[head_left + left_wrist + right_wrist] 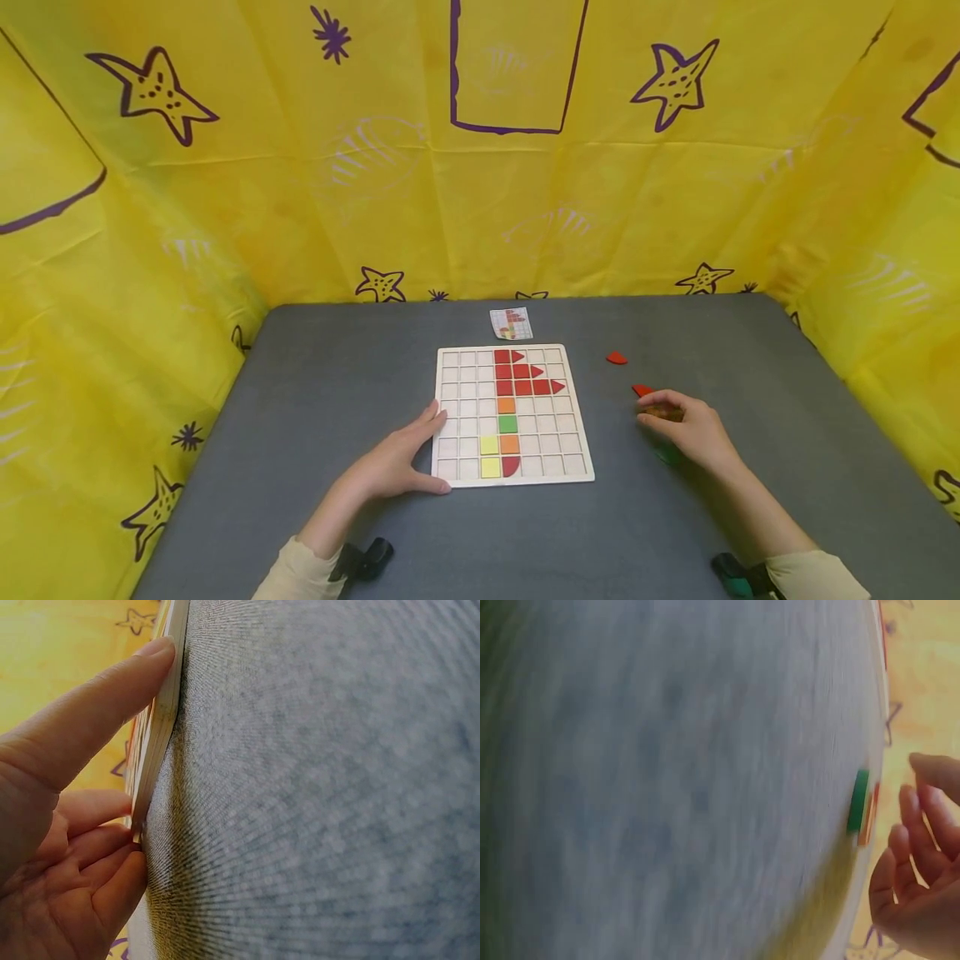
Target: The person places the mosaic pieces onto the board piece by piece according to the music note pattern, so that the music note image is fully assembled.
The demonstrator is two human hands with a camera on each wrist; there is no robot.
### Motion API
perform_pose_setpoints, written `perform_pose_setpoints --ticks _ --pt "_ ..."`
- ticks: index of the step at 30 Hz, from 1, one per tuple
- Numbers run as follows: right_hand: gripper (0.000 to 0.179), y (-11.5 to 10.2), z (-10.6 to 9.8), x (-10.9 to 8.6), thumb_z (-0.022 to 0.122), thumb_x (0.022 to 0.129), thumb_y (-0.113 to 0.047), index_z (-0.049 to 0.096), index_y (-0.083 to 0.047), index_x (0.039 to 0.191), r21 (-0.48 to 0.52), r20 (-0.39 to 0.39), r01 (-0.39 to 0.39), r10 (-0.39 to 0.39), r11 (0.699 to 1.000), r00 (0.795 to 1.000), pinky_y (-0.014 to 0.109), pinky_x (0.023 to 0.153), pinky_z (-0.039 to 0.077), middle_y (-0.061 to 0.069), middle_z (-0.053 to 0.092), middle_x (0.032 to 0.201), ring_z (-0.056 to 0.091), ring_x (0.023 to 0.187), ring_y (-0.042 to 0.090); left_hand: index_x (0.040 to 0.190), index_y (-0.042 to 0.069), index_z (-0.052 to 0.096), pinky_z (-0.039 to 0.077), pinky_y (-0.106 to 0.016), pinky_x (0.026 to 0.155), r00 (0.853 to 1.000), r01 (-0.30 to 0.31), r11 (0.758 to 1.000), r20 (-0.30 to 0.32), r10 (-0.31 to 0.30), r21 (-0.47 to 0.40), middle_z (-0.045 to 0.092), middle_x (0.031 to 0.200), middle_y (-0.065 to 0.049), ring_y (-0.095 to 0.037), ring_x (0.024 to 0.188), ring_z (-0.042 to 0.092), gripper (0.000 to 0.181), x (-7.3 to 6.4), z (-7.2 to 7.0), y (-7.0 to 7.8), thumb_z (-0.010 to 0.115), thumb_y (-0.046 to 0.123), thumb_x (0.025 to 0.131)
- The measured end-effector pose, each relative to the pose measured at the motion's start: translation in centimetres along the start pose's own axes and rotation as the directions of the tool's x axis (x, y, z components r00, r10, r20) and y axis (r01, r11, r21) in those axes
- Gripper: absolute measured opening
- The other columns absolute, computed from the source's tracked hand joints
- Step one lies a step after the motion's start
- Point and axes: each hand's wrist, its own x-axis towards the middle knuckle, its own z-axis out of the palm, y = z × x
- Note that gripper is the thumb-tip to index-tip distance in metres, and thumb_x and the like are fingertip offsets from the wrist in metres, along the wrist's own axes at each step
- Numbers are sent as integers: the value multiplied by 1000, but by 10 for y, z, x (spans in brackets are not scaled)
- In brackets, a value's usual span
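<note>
My left hand [393,462] rests against the near left corner of a white grid board [551,450], its thumb at the near edge and fingers along the left side. Red squares and triangles form three rows at the top of the board. Below them come an orange square [506,406], a green square [507,424], another orange one, two yellow squares [490,467] and a red rounded piece [511,466]. My right hand [690,425] hovers over loose pieces, thumb and fingers apart, holding nothing. Beneath it lie a green piece [859,801] and an orange piece [868,817], partly hidden in the head view.
A small pattern card [512,323] lies behind the board. To the right are a red rounded piece [617,357] and a second red piece [642,389] close to the right fingertips. Yellow printed cloth [480,192] hangs around the grey table [337,358].
</note>
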Motion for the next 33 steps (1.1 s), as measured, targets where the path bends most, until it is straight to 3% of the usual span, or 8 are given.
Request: perform_pose_setpoints --ticks 3,8,14,22,33 --pt "29 7 -9 -1 71 84 -37 69 -18 105 -47 3 -4 4 999 1000 29 77 47 4 71 102 65 88 12 150 13 29 29 -51 110 1000 -6 1000 -2 6 1 13 160 -5 -29 145 22 104 1 0 0 84 40 67" --pt "31 14 -16 -1 71 84 -37 70 -16 107 -119 37 19 -15 993 999 41 81 46 11 67 112 61 98 28 150 13 29 29 -51 110 1000 -9 1000 1 9 -3 13 160 -5 -29 145 22 103 2 0 0 84 40 67" --pt "28 15 -16 -1 72 84 -33 70 -16 106 -129 52 42 -36 991 998 37 77 46 10 68 109 61 93 25 150 13 29 29 -52 110 1000 -5 1000 3 5 -5 13 160 -5 -29 145 22 103 1 0 1 84 40 67" --pt "28 13 -9 -2 75 80 -37 70 -18 99 -157 -5 54 -56 986 998 25 64 44 1 69 93 57 74 8 150 14 29 29 -52 110 1000 1 1000 -1 -1 -1 14 160 -5 -29 144 23 103 0 -1 2 84 40 67" --pt "23 -34 30 -5 79 75 -40 69 -27 91 -35 25 78 -77 996 997 24 66 43 -10 68 85 57 74 8 150 11 28 29 -52 110 1000 -19 1000 -8 19 -17 14 160 -6 -29 145 22 103 -2 0 1 85 36 67"
